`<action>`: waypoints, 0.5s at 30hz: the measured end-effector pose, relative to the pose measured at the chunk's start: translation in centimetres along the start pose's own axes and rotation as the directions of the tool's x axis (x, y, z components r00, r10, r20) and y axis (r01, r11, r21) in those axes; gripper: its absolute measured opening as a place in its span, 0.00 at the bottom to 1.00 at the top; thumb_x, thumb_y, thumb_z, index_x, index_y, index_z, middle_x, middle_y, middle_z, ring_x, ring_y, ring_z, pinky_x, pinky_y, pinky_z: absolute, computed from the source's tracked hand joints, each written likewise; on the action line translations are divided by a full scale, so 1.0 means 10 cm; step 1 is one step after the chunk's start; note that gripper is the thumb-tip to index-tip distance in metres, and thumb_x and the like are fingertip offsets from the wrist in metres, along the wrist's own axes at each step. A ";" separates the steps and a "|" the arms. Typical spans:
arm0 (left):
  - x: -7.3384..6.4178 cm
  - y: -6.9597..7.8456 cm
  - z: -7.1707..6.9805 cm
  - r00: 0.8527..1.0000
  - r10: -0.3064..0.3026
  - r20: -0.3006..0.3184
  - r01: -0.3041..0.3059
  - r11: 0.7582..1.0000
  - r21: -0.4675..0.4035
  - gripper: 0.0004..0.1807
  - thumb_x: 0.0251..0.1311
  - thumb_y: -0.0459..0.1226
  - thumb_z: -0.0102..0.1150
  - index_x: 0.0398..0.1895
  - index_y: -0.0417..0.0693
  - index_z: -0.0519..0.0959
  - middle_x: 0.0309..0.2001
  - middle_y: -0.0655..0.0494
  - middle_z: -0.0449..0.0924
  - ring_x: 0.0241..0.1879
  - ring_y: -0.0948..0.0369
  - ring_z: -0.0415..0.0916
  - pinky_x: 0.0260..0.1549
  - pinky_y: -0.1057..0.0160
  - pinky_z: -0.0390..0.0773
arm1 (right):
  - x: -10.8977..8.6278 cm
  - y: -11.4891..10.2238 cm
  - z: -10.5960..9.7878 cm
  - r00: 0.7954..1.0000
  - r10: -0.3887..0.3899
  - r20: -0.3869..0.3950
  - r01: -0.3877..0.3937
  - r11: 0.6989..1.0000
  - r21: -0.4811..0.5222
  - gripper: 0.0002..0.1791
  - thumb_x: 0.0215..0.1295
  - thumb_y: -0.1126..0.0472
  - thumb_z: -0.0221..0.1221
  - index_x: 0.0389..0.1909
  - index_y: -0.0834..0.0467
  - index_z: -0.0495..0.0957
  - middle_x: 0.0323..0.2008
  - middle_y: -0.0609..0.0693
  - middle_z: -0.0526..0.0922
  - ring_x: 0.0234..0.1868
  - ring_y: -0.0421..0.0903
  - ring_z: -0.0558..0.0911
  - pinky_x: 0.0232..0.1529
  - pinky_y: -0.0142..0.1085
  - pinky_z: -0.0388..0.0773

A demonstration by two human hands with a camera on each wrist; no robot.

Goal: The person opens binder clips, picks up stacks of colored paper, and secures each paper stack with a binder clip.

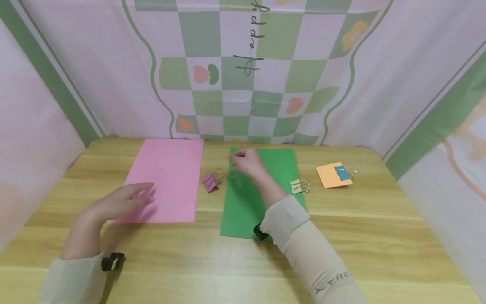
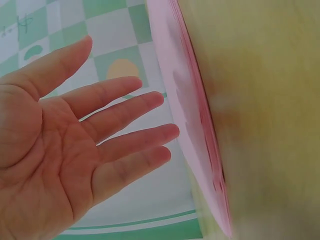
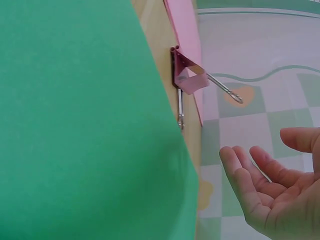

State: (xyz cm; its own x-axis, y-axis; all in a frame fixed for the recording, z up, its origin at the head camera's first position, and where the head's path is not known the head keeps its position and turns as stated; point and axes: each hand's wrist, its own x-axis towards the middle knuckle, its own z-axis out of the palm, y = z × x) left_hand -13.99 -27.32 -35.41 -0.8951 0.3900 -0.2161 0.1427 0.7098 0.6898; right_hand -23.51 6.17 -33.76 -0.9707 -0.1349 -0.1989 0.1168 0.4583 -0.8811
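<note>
A stack of pink paper (image 1: 171, 164) lies on the left of the table. Over its near left part hovers my left hand (image 1: 123, 200), fingers spread and holding nothing; the left wrist view shows its palm beside the pink stack's edge (image 2: 197, 110). My right hand (image 1: 248, 162) is above the far left corner of a green sheet (image 1: 277, 169), its fingers loosely bent with nothing between them. A purple binder clip (image 1: 210, 182) sits between the pink and green paper, its wire handles pointing toward the green. In the right wrist view this clip (image 3: 192, 80) stands beyond the green sheet's edge.
A pale yellow binder clip (image 1: 295, 186) lies at the green sheet's right edge. Farther right, a blue binder clip (image 1: 341, 172) is on a small orange paper pad (image 1: 327, 177). A patterned cloth (image 1: 237, 101) hangs behind the wooden table (image 1: 171, 261) and at both sides.
</note>
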 end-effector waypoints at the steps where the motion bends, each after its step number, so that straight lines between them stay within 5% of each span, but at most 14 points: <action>1: 0.00 0.00 0.00 1.000 -0.002 0.005 0.002 1.000 0.000 0.33 0.74 0.44 0.49 0.72 0.29 0.59 0.72 0.28 0.58 0.72 0.30 0.52 0.68 0.30 0.55 | 0.00 0.01 0.01 1.000 0.005 0.006 -0.005 1.000 -0.010 0.22 0.73 0.56 0.56 0.58 0.68 0.75 0.52 0.64 0.82 0.50 0.61 0.84 0.60 0.48 0.79; 15: 0.01 -0.01 0.04 0.995 -0.084 0.054 0.082 0.996 0.028 0.35 0.73 0.45 0.50 0.72 0.27 0.59 0.72 0.27 0.56 0.72 0.30 0.50 0.69 0.31 0.53 | 0.07 0.02 0.26 0.990 0.047 0.132 -0.023 0.984 -0.174 0.24 0.71 0.48 0.59 0.51 0.67 0.79 0.46 0.60 0.84 0.39 0.53 0.86 0.48 0.42 0.84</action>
State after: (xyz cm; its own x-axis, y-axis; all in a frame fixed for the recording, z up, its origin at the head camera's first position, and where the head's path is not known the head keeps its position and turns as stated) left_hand -13.93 -27.11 -35.77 -0.8799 0.3603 -0.3098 0.0804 0.7555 0.6502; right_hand -23.63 3.92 -35.19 -0.9281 -0.2278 -0.2944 0.1008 0.6076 -0.7878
